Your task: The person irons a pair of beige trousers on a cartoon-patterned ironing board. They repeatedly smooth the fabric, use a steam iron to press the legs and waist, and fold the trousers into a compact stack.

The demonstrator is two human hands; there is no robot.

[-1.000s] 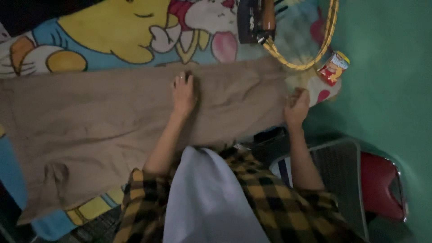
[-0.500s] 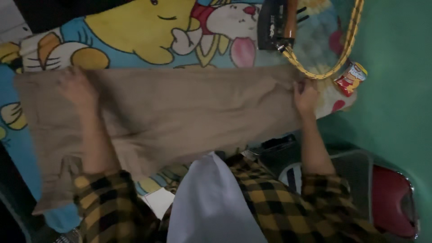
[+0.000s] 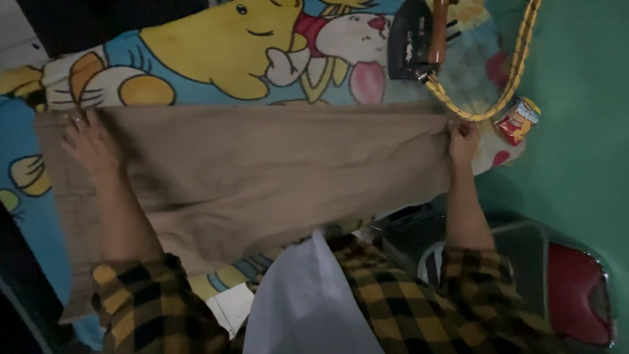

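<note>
one flat tan garment (image 3: 262,170)

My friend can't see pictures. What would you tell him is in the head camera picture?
A person's two hands stretch tan trousers flat on a bright cartoon sheet: the left hand presses one end, the right hand grips the other. A dark iron with a yellow cord stands beyond the cloth, beside a small snack packet.
</note>
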